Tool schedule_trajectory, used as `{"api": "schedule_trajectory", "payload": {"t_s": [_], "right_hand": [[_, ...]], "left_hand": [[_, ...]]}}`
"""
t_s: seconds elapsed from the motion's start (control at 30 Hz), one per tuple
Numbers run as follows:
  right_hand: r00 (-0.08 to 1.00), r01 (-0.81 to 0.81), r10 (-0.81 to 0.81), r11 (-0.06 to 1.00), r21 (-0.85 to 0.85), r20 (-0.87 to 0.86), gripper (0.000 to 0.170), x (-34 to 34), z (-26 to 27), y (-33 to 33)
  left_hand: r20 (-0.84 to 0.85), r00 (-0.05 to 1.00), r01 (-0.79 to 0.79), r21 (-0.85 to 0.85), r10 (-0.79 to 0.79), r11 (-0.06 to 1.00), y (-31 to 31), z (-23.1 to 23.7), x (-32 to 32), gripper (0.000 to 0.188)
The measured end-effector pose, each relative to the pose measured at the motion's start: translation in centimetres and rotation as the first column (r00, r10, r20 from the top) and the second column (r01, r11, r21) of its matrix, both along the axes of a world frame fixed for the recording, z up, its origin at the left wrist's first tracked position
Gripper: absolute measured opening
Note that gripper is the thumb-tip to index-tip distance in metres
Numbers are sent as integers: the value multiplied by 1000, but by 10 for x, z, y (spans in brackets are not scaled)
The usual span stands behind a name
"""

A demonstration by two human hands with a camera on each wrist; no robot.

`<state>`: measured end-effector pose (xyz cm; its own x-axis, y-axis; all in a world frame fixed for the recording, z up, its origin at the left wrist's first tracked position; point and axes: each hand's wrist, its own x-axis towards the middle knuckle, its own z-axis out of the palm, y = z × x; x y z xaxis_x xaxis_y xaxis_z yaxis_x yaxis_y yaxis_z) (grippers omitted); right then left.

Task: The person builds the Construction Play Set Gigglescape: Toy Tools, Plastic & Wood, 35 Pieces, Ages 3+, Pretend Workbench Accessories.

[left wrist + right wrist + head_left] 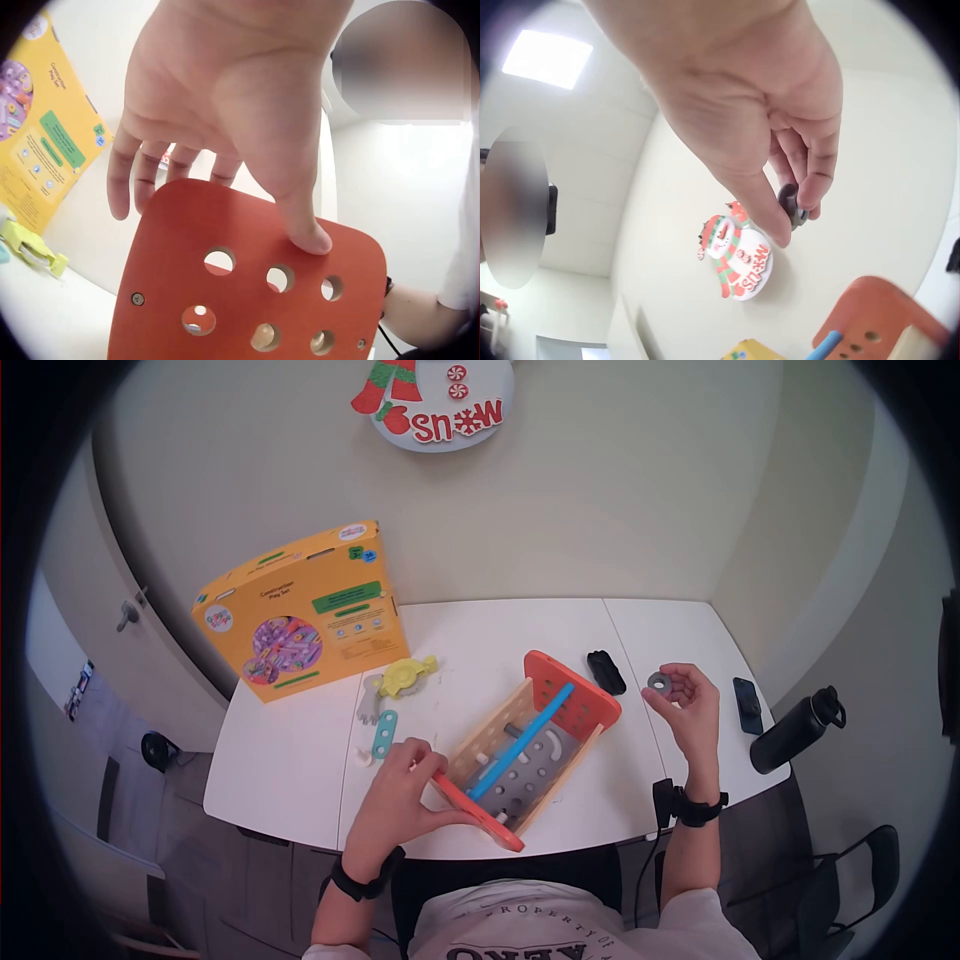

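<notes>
A toy toolbox with red end panels (590, 705), wooden sides and a blue handle bar (520, 742) stands at an angle on the table. My left hand (400, 800) grips its near end panel by the top edge. In the left wrist view, the thumb presses on the red face (247, 225) and the other fingers go behind it. To the right of the toolbox, my right hand (692, 710) is raised, pinching a small grey toy nut (659, 683) between thumb and fingers. The right wrist view shows the nut (789, 202) side-on at the fingertips.
Left of the toolbox lie a teal strip with holes (384, 733), a yellow toy piece (403, 678) and grey pieces. Behind them stands a yellow box (300, 610). Rightward are a black case (606, 672), a phone (748, 705) and a black bottle (795, 732) near the table edge.
</notes>
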<state>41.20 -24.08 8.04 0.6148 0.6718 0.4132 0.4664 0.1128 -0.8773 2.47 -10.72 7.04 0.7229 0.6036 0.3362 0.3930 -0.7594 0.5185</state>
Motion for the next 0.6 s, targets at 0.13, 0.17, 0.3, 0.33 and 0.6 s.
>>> {"api": "schedule_trajectory", "payload": {"t_s": [0.13, 0.17, 0.3, 0.33, 0.6], "right_hand": [[974, -213, 207, 975, -66, -88, 37, -32, 16, -7], [957, -279, 267, 954, -108, -115, 37, -38, 16, -7], [880, -472, 467, 835, -283, -90, 32, -54, -15, 14], [864, -489, 501, 812, -318, -48, 33, -59, -25, 22], [669, -407, 689, 653, -639, 278, 26, -97, -49, 81]], "left_hand": [[-28, 999, -23, 51, 24, 998, -15, 3, 4, 56], [-25, 999, -21, 81, 23, 996, -17, 2, 3, 54], [-48, 997, 56, 63, -53, 996, -20, 3, -3, 50], [-51, 995, 85, 52, -82, 995, -20, 4, -5, 48], [203, 967, 227, -398, -156, 889, 33, -20, -17, 27]]}}
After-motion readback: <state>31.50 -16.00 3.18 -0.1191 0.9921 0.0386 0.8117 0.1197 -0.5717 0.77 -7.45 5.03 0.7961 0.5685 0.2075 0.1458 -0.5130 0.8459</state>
